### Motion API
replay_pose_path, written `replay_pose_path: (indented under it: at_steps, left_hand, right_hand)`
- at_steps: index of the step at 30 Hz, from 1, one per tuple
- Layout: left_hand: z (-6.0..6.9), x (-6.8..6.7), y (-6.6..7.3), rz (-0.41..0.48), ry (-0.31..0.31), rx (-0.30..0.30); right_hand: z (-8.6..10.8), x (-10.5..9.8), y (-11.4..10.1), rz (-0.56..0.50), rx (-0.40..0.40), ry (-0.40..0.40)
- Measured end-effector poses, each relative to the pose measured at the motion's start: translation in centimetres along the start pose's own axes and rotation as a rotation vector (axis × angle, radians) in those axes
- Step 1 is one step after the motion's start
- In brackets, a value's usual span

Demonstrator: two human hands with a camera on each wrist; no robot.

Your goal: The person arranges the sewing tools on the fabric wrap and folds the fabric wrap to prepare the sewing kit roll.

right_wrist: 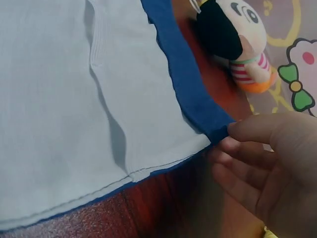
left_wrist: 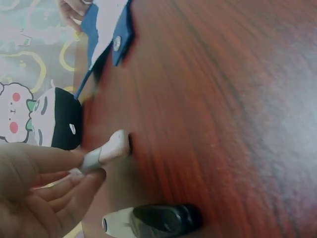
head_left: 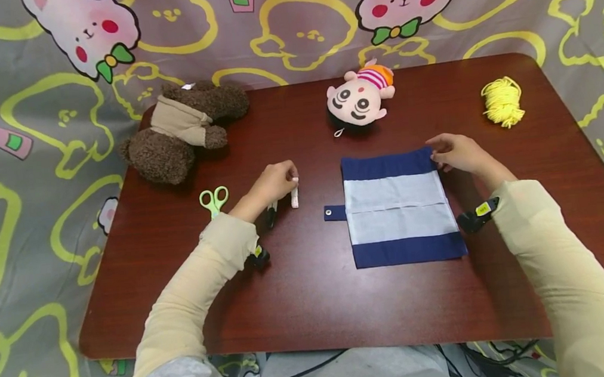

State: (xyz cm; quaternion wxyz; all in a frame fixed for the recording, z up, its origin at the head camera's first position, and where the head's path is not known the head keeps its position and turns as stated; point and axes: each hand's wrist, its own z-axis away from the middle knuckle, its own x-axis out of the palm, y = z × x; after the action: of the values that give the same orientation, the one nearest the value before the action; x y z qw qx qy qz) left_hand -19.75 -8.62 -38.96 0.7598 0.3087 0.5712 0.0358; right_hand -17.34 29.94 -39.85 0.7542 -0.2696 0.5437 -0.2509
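Note:
My left hand [head_left: 275,182] pinches a short whitish stick [head_left: 295,194] between thumb and fingers. In the left wrist view this stick [left_wrist: 110,149] has a greyish band, and its far end is close to the table; its exact kind is unclear. Beside it lies a black-and-cream item [left_wrist: 161,220], partly hidden by the hand in the head view. To the right, a navy and pale grey cloth pouch [head_left: 399,222] lies spread flat, its snap strap [head_left: 334,212] pointing left. My right hand [head_left: 457,152] pinches the pouch's far right corner, seen closely in the right wrist view.
Green scissors [head_left: 214,202] lie left of my left hand. Along the back of the brown table [head_left: 312,307] are a brown teddy bear [head_left: 180,124], a doll [head_left: 358,96] and a yellow yarn skein [head_left: 503,102]. A patterned curtain [head_left: 304,32] hangs behind.

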Motion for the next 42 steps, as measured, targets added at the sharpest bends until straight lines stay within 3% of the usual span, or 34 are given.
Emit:
replay_pose_path:
  at_steps: [7,13,17,27,31,42]
  left_hand:
    - [-1.2,0.3,1.8,0.346,0.010,-0.038]
    - [-3.0,1.4,4.9,0.477,0.006,0.000]
    - [-4.4,2.9,7.5,0.500,0.000,0.060]
    - [-7.1,7.6,13.0,0.475,-0.172,0.156]
    - [-7.8,8.7,14.5,0.481,-0.219,0.162]
    - [-8.5,10.5,17.2,0.488,-0.257,0.222]
  right_hand:
    - [-0.1,0.2,0.5,-0.058,0.024,0.032]
    - [-0.5,0.3,0.0,-0.080,0.009,0.029]
    - [-0.6,0.6,-0.2,-0.078,0.004,0.027]
    - [-0.2,1.5,-0.1,-0.091,0.044,0.050]
    - [-0.1,1.3,-0.1,-0.098,0.045,0.058]
    - [0.2,0.6,0.0,-0.117,0.062,0.069]
